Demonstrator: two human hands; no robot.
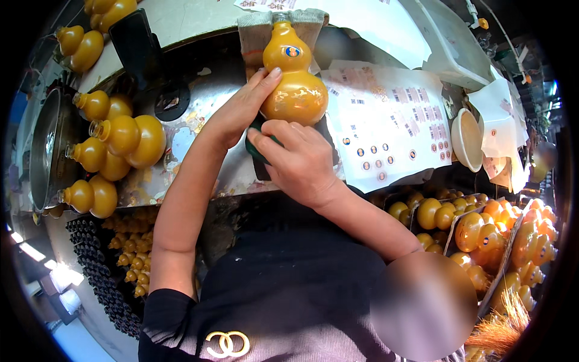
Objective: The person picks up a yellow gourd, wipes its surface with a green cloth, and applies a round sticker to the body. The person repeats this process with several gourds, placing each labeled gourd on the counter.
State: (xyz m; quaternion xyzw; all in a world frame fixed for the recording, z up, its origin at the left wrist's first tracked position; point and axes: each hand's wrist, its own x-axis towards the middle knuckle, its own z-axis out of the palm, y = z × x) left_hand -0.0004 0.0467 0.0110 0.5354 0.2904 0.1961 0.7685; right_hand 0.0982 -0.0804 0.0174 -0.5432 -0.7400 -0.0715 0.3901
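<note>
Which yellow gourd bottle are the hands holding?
Look at the shiny metal table, near its middle. The gourd bottle lies between the left hand and right hand. Unlike the plain bottles at the left, it wears a round sticker.

Looks like a small workshop or packing station, the kind where stuff gets labelled by hand. The worn metal surface [199,130] is crowded with identical yellow gourd-shaped bottles [123,139], and sticker sheets [386,120] with rows of little round labels are spread out next to them. Crates [482,235] full of the same bottles sit below on the right, and trays of small dark caps [99,271] on the left.
</note>
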